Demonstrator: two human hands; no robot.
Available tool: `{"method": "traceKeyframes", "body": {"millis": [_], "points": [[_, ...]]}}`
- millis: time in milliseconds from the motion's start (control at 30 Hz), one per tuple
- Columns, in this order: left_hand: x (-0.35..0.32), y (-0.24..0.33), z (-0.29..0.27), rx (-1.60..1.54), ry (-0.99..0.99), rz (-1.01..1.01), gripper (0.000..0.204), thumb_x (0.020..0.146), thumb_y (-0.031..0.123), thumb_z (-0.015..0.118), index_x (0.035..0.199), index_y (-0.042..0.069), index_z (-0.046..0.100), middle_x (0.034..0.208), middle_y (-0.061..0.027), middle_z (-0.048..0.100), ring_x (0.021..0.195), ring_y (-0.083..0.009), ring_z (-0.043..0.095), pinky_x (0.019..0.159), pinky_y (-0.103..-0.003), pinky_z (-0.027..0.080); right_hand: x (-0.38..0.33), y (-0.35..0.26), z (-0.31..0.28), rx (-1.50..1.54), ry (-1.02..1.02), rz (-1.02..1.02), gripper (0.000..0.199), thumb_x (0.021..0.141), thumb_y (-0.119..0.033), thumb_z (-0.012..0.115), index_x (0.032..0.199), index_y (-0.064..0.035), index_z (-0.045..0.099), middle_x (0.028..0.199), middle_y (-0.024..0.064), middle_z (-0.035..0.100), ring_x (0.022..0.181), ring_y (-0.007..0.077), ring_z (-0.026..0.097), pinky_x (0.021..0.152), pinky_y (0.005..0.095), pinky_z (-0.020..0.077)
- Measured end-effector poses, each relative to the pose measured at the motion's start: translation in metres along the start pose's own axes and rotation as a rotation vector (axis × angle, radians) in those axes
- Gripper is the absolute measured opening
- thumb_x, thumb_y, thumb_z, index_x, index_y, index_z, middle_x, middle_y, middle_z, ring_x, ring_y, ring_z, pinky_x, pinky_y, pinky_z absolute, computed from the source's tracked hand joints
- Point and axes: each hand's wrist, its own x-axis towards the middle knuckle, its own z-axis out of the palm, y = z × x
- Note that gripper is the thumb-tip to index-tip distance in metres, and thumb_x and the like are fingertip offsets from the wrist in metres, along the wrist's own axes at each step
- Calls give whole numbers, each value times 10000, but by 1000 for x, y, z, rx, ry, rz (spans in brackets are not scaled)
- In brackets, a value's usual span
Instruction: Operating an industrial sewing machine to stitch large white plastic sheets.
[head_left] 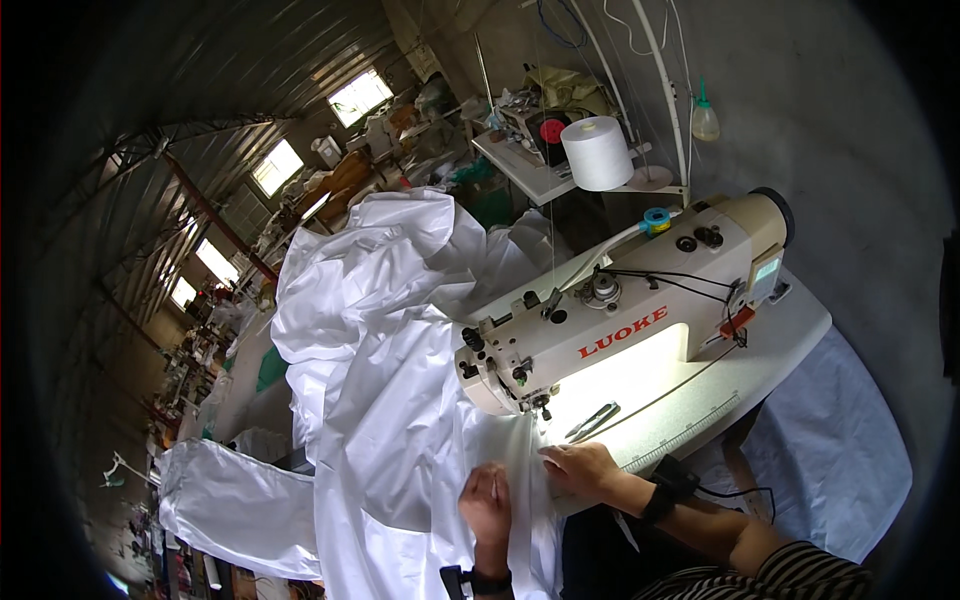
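one great heap of white fabric spills across the left of the work table and hangs off its near edge. two hands work on it. the left hand comes up from the lower edge, wrist straight, fingers curled loosely and pressed knuckles-up on the cloth; whether it pinches a fold i cannot tell. just beside it, the right hand lies flat, palm down, fingers spread open and pointing left, holding the fabric edge down just in front of the needle. the cloth runs under both sets of fingers and on beneath the presser foot. one cream sewing machine stands on the white table, with one pair of snips under its arm. behind, one white thread cone.
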Motion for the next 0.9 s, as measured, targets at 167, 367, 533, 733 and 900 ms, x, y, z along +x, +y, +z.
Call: {"method": "traceKeyframes", "body": {"millis": [167, 367, 533, 733, 900], "points": [[-40, 2, -14, 115, 1, -64, 265, 809, 125, 707, 1042, 46, 608, 1086, -140, 630, 1006, -345, 606, 858, -444, 493, -21, 10, -37, 255, 175, -10, 162, 877, -233, 676, 823, -82, 653, 706, 72, 660, 603, 245, 654, 564, 342, 521], [-26, -48, -53, 336, 81, 39, 266, 818, 234, 731, 977, 57, 613, 1005, -119, 637, 876, -338, 619, 750, -426, 504, -36, 70, -88, 156, 234, 128, 225, 891, -172, 666, 748, -22, 579, 638, 171, 559, 587, 354, 584, 537, 401, 449], [2, -121, -123, 419, 418, -376, 365, 978, 264, 553, 709, 18, 562, 692, -195, 591, 625, -418, 555, 542, -463, 427, -105, 254, -128, 77, 527, 301, 310, 1039, -228, 486, 1152, 29, 616, 880, 82, 613, 797, 150, 574, 740, 301, 471], [-25, -209, -154, 605, 486, -739, 467, 978, 398, 502, 731, 30, 649, 709, -211, 639, 685, -419, 619, 604, -484, 475, -175, 435, -132, -148, 610, 322, 371, 1049, -237, 437, 1285, 20, 564, 902, 110, 613, 778, 164, 532, 725, 319, 452], [-42, -239, -140, 759, 376, -705, 444, 966, 410, 508, 732, 74, 679, 714, -183, 666, 684, -400, 645, 634, -494, 504, -198, 469, -137, -284, 468, 506, 390, 1042, -237, 444, 1264, 62, 558, 1155, 213, 649, 1025, 326, 627, 886, 369, 460]]}}
